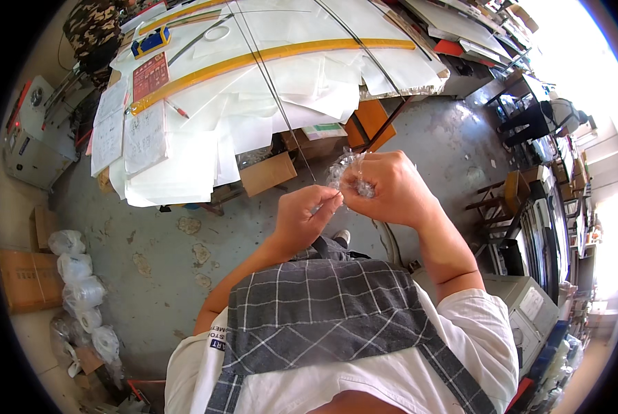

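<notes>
Nearest the camera: the wearer's dark checked apron [322, 303] over a white shirt [454, 324].

Left to right. At far left, a cardboard box [29, 279] stands beside clear plastic-wrapped rolls [81, 290]. Ahead is the worktable, spread with white sheets [178, 176]; a long yellow bar [253, 63] lies across them. Thin dark strands [281, 107] cross the view and run down toward the hands; whether either hand holds one, cannot tell.

Left hand [300, 217]: thumb and forefinger brought together at the tips, no clear gap. What, if anything, sits in the pinch is too small to make out.

Clear crinkled plastic bundle [338, 168]: at the right hand, in front of the apron. It bulges out past the curled fingers on their left side, just beside the left fingertips; contact with those tips is uncertain.

Right hand [395, 186]: fingers curled closed around the bundle.

Step in hand (judgement): fine two-handed handling, the right hand steadying the plastic while the left works at its edge. Next move likely calls for a firm right grip and a precise left pinch.

Farther right, another person [564, 116] bends near some furniture.
</notes>
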